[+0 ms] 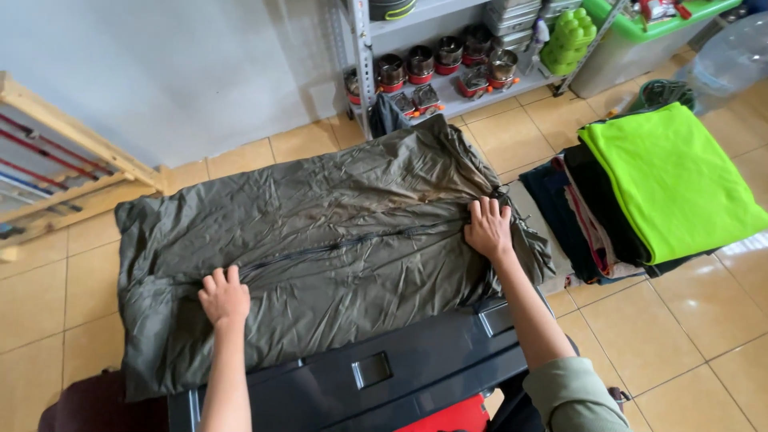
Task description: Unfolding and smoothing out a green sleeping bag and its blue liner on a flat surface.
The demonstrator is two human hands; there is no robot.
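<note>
A crumpled olive-green sleeping bag (336, 208) lies spread flat on the tiled floor, its zipper running across the middle. My left hand (224, 294) presses flat on its near left part, fingers together. My right hand (488, 226) presses flat on the right part, by the gathered edge of the fabric. Neither hand grips anything. The bag's near edge drapes onto a dark plastic box lid (376, 372) right in front of me.
A stack of folded fabrics topped by a bright green one (672, 180) lies on the floor at the right. A metal shelf (448, 64) with small stoves and pots stands at the back. A wooden rack (56, 160) leans at the left wall.
</note>
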